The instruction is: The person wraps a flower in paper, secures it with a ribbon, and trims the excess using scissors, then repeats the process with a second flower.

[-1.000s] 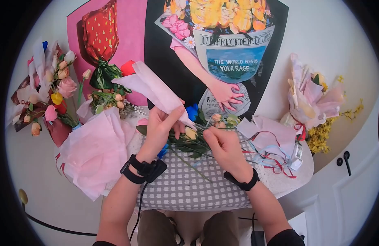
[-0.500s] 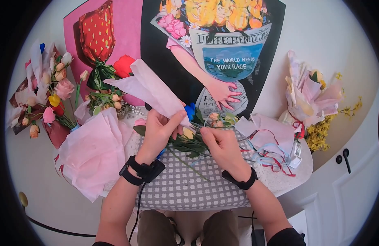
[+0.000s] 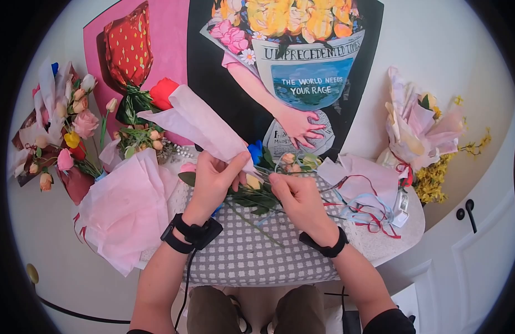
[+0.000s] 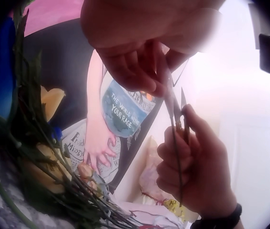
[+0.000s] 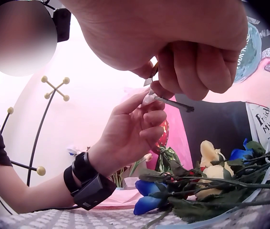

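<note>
In the head view, my left hand (image 3: 217, 175) pinches the narrow lower end of a pale pink paper wrap (image 3: 204, 125); a red flower (image 3: 163, 93) shows at its upper left end. Close beside it, my right hand (image 3: 303, 201) grips a small tool, with thin pointed blades (image 4: 177, 104) like scissors beside the paper tip in the left wrist view. A dark stem (image 4: 177, 157) runs down from the paper past the curled right fingers. The right wrist view has the stem end (image 5: 185, 108) under my right hand. Fingers hide the tool's handles.
Loose flowers with a blue bloom (image 3: 256, 151) lie under the hands on a checked cloth (image 3: 252, 250). Pink paper sheets (image 3: 121, 209) are at left, ribbons (image 3: 371, 211) at right. Wrapped bouquets (image 3: 416, 136) stand on both sides, with paintings (image 3: 319, 83) behind.
The head view has shifted slightly, so the background sits further left. Both hands keep their holds, and the wrap with the red flower tilts much as before.
</note>
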Motion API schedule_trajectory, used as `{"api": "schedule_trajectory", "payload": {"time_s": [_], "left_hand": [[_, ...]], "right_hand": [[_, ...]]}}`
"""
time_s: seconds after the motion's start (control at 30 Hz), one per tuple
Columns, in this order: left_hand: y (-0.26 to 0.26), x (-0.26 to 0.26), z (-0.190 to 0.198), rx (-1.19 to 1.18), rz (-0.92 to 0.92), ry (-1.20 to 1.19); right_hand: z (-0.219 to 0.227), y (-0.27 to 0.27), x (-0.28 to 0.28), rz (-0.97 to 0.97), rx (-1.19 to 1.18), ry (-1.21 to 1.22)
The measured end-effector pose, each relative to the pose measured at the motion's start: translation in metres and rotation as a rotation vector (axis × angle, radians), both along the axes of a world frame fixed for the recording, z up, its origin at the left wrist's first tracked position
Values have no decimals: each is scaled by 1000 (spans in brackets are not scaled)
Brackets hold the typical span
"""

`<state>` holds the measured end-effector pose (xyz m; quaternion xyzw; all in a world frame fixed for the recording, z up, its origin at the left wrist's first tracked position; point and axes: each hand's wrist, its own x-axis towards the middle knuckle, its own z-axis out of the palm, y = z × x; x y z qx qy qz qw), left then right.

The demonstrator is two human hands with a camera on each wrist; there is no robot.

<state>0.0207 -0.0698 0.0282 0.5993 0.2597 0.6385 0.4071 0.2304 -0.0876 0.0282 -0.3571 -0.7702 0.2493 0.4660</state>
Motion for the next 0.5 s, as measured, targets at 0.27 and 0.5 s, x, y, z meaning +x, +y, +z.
{"api": "schedule_trajectory", "payload": {"time_s": [0.27, 0.5], "left_hand": [[-3, 5, 2, 2, 16, -37], [0, 5, -1, 12, -32, -1]], "right_hand": [[-1, 1, 1, 7, 11, 5], [-2, 2, 2, 30, 22, 36]]}}
